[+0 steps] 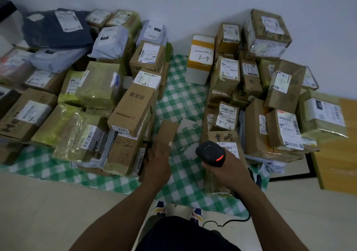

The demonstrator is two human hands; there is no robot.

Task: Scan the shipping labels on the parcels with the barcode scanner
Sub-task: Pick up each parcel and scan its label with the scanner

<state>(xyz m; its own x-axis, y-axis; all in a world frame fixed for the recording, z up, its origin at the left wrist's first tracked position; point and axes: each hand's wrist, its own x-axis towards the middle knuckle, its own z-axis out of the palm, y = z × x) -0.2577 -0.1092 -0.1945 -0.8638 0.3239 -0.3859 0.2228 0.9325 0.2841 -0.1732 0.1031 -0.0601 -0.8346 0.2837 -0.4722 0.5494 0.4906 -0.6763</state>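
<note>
My right hand grips a black barcode scanner; a red light glows on its head. Just beyond the scanner lies a brown parcel with a white shipping label. My left hand holds a small plain brown box at its near end, between the two piles and above the checked cloth. The label side of that box is hidden from me. Many labelled parcels lie in a left pile and a right pile.
A green-and-white checked cloth covers the floor under the parcels. A white foam box marked "1-9" stands at the back centre. The scanner's black cable trails on the floor by my feet. A wooden board lies at right.
</note>
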